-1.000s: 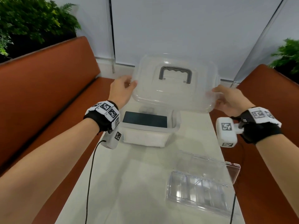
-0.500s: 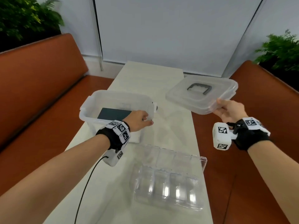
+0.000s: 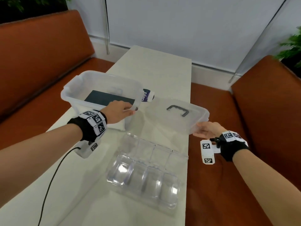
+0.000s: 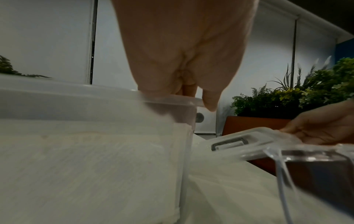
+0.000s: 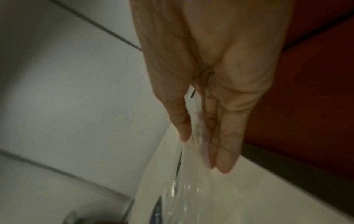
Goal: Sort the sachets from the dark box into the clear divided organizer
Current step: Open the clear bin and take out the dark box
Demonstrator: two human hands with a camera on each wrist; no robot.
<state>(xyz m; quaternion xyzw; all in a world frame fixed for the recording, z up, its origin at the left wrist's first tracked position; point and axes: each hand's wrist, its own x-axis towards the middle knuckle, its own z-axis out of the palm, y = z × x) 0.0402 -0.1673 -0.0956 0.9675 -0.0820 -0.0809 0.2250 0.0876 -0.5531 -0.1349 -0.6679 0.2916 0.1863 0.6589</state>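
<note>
The right hand [image 3: 205, 131] is pinching the lid [image 3: 175, 117] just right of the storage bin [image 3: 99, 88] — better laid flat on the counter [image 3: 156, 69]. The left hand [image 3: 119, 111] is gripping the bin's rim; the dark box [image 3: 104, 98] is lying inside, the organizer [image 3: 143, 173] open nearer.

1 clear bin [image 3: 71, 97], 1 lid [image 3: 175, 119], 1 dark box [image 3: 104, 97], 1 organizer [image 3: 143, 180], 2 hands, 1 sachet [image 3: 146, 97]

A frosted, translucent plastic bin [image 3: 99, 88] is seen at centre left, with a matching lid [image 3: 177, 118] bearing a dark matt handle [image 3: 177, 110]. Glossy clear plastic forms the organizer [image 3: 145, 173] at lower centre. The table [image 3: 159, 66] looks smooth and matt; the benches [image 3: 40, 51] appear leather-like.
</note>
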